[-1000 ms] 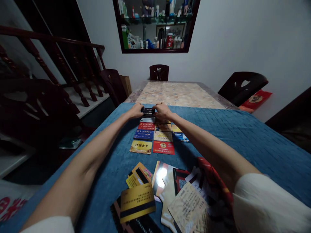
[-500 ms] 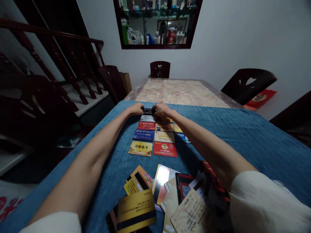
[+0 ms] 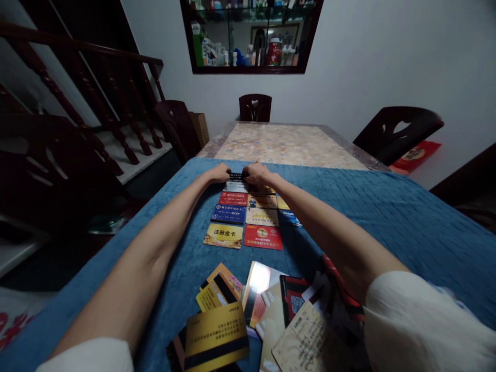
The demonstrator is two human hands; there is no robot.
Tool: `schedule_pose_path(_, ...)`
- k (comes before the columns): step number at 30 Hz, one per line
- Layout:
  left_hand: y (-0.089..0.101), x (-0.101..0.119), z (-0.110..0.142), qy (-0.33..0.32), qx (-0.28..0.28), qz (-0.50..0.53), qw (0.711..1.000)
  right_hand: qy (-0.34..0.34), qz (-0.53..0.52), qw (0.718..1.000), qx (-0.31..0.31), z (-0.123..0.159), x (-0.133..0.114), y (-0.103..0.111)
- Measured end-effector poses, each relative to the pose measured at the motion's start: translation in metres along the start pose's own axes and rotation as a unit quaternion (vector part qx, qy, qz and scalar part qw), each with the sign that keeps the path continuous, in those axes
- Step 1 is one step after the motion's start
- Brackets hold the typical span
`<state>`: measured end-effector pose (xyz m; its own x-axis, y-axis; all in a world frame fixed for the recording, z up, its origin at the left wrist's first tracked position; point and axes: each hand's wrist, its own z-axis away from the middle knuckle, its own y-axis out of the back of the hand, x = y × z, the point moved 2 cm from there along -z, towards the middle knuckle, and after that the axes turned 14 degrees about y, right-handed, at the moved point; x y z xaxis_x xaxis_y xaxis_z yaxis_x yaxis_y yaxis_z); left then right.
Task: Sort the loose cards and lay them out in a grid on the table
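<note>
Both my arms reach far over the blue cloth to a black card [image 3: 236, 176] at the top of the left column. My left hand [image 3: 220, 173] has its fingers closed at the card's left edge, and my right hand [image 3: 254, 173] pinches the right edge. Just below it lies a silver card [image 3: 236, 187], partly covered. Nearer come a red card [image 3: 233, 199], a blue card [image 3: 228, 214] and a gold card [image 3: 223, 236]. Beside them a second column includes a cream card [image 3: 262, 217] and a red card with a portrait [image 3: 263, 237]. My right forearm partly hides a third column.
A loose heap of cards, among them a gold card with a black stripe [image 3: 217, 336], lies close to me. Blue cloth [image 3: 372, 217] covers the near table; patterned tabletop [image 3: 279, 142] shows beyond. Dark chairs [image 3: 255, 107] stand around it.
The black card has shifted slightly and now sits closer against the silver card, with both hands still at its edges. The view has tilted a little; the other cards keep their places.
</note>
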<state>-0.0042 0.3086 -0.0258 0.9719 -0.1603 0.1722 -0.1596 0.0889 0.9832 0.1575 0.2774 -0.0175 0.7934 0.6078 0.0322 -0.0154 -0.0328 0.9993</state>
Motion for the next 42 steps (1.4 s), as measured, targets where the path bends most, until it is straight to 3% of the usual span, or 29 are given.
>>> schedule_pose_path(7, -0.009, -0.004, -0.007, 0.030, 0.055, 0.001, 0.998, 0.006, 0.017, 1.000, 0.007, 0.007, -0.005, 0.002)
schedule_pose_path(21, -0.005, -0.009, 0.005, 0.051, 0.071, 0.049, 0.995, 0.019, 0.021, 0.998, 0.049, 0.020, 0.000, 0.006)
schedule_pose_path(32, -0.006, 0.003, 0.046, 0.044, 0.147, 0.072, 0.986, 0.049, 0.029, 0.995, 0.087, 0.067, -0.004, 0.026)
schedule_pose_path(42, 0.007, 0.044, 0.099, 0.005, 0.203, 0.098, 0.974, 0.061, 0.026, 0.989, 0.130, 0.121, -0.021, 0.037)
